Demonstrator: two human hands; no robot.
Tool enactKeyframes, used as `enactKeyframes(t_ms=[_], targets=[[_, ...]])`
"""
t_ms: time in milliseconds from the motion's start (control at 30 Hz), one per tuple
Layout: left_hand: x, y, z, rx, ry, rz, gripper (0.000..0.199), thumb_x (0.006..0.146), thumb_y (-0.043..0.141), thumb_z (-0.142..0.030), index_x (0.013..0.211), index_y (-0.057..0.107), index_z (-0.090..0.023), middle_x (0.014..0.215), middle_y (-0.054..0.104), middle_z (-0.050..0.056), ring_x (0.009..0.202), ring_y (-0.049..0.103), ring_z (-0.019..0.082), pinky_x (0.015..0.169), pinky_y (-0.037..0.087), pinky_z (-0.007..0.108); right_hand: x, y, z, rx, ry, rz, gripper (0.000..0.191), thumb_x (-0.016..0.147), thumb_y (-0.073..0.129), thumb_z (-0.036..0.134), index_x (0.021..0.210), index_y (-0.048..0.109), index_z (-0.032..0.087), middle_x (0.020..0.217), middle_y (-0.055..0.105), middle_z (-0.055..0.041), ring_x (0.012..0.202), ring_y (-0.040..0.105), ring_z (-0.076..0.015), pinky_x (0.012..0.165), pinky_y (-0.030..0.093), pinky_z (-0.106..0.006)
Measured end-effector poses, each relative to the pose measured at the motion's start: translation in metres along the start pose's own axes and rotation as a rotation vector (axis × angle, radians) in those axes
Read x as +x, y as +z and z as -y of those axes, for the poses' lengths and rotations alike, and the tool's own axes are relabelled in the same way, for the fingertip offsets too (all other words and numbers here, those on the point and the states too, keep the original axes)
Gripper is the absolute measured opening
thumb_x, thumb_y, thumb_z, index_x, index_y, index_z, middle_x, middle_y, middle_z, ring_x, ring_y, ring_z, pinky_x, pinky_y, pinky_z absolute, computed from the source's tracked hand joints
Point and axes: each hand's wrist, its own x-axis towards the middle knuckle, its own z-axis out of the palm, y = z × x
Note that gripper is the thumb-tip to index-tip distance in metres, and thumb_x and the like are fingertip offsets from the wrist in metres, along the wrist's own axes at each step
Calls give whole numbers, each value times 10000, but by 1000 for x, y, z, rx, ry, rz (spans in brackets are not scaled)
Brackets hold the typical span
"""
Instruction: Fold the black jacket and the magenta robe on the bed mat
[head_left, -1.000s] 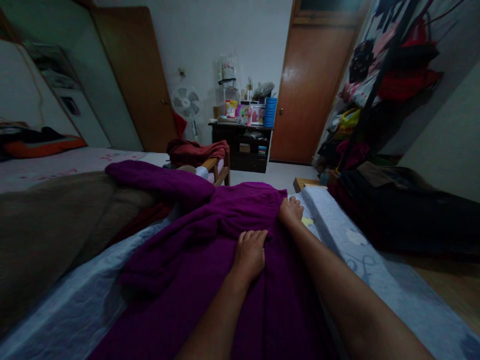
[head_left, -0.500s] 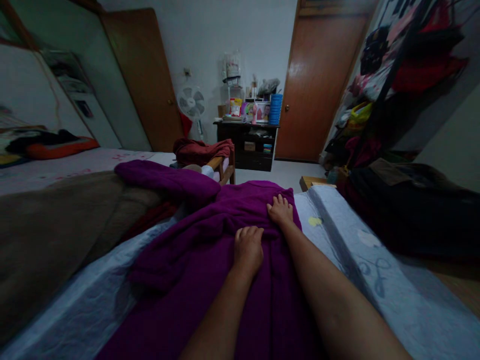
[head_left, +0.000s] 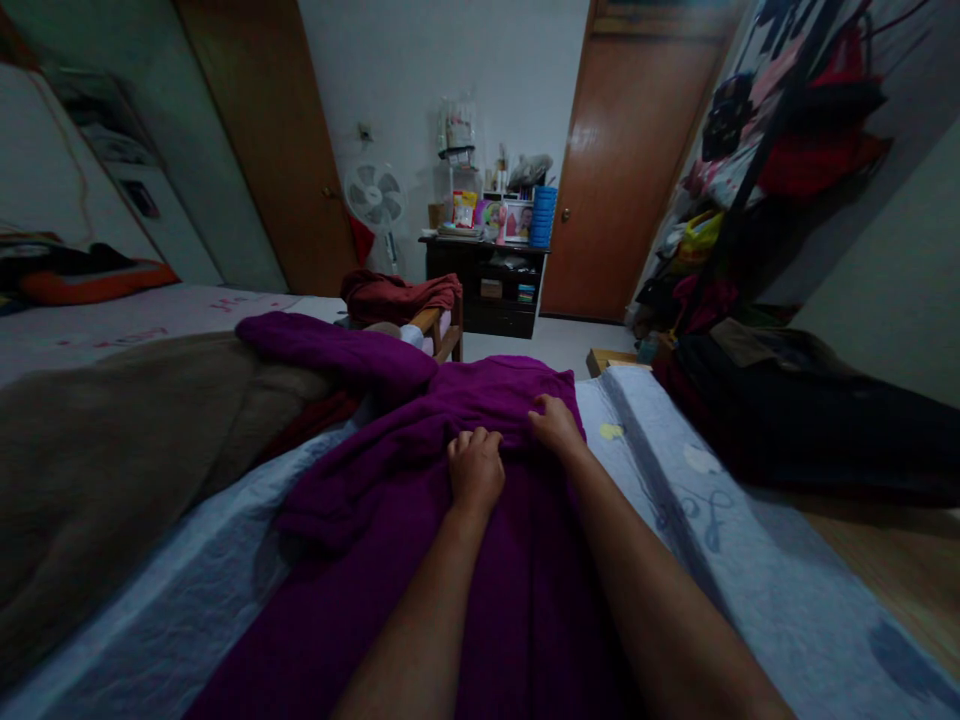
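A long purple coat [head_left: 480, 570] lies spread over the bed, one sleeve [head_left: 337, 505] bent out on the left and another purple part folded over the brown blanket. On the coat's upper middle rests my left hand [head_left: 477, 470], its fingers curled down onto a fold of the cloth. Just to the right and farther off, my right hand [head_left: 556, 425] has its fingers bent in, gripping the coat close to its right edge. Both fingertips are partly hidden.
The pale patterned mattress [head_left: 667, 480] shows to the right, beside a stack of dark clothes [head_left: 795, 410]. A brown blanket [head_left: 150, 430] covers the left side. Beyond the bed's foot are a red cloth [head_left: 401, 298], a fan [head_left: 375, 195] and a dark cabinet [head_left: 480, 310].
My right hand has gone from lying flat with spread fingers to bent fingers gripping the coat. My left hand has shifted slightly forward along the cloth. The view has turned a little right.
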Motion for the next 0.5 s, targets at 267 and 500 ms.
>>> enactKeyframes(t_ms=[267,500], targets=[[-6,13,14,-113,9,41,322,810,521,-130,1076,655,-253,1074,623,53,1031,500,229,930,363,368,-91,-2,5,-168,-64,217,578,802,508,196,1376,453,159,1436,457,-132,1311,422,-257,1035,344,-375],[-5,11,16,-199,-61,47,347,781,489,-78,1029,672,-239,1085,662,32,1052,524,210,969,368,340,-128,27,25,-246,11,8,612,912,412,373,1471,333,135,1553,276,-126,1420,222,-300,1122,164,-485]])
